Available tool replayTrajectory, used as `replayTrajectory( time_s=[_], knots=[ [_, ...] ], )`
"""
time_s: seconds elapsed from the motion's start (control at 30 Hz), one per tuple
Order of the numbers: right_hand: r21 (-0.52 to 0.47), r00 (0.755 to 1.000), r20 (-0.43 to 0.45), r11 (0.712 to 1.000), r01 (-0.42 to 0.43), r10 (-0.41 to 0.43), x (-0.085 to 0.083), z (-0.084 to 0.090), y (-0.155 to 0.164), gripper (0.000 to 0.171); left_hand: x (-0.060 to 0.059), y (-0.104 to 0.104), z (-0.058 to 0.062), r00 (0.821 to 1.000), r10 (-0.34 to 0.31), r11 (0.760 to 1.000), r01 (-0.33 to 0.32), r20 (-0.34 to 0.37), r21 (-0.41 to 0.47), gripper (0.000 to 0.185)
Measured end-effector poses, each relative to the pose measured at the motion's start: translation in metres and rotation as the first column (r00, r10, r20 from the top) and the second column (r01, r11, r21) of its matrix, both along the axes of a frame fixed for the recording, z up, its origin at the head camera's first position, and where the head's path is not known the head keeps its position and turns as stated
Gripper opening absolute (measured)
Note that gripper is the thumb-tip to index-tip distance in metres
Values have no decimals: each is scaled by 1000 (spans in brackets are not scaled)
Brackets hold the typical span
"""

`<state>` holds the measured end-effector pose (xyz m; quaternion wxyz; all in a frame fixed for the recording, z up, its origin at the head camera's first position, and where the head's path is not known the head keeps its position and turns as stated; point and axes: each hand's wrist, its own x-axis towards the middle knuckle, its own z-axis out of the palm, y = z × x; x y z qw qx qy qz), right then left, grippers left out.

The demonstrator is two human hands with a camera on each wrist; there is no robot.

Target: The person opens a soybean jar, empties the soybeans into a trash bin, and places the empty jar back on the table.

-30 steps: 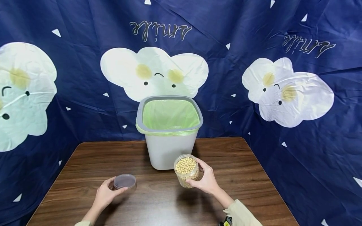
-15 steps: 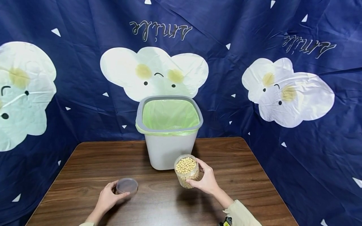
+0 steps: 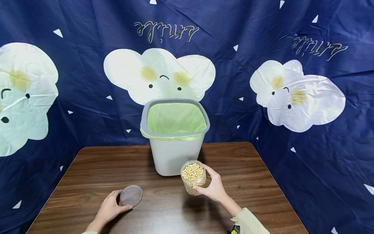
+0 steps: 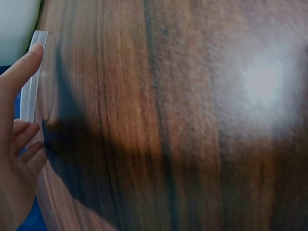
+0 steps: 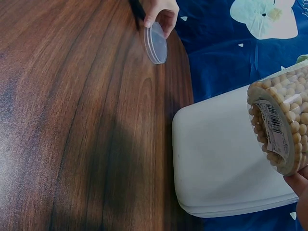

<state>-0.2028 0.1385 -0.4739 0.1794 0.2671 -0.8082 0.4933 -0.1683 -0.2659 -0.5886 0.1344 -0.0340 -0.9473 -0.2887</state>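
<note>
While my L hand (image 3: 109,207) pinches the clear lid (image 3: 131,196) over the tabletop (image 3: 163,214), my R hand (image 3: 214,187) grips the uncapped jar (image 3: 191,182) w/ pale round pcs (image 3: 193,171), lifted in front of the bin (image 3: 175,154).

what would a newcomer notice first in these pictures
Probably the white bin with its green liner, standing far back on the table before the blue cloud-print cloth. Nearer, the right grip holds an open clear jar of small yellowish balls, while the left grip holds a clear lid.
</note>
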Motion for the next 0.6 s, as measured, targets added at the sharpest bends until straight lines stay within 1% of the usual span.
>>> replayTrajectory(
  time_s=[0.13, 0.3, 0.6],
  knots=[
    [-3, 1000, -4, 1000, 8, -8, 0, 0, 1, 75, 2, -1, 0, 1000, -17, 1000, 17, -2, -26, 82],
    [-15, 1000, -15, 1000, 18, -18, 0, 1, 1, 74, 2, 0, 2, 999, -35, 999, 36, 19, -41, 83],
    [-17, 1000, -15, 1000, 13, -13, 0, 2, 1, 73, 3, 0, 3, 998, -37, 998, 40, 56, -55, 89]
  ],
)
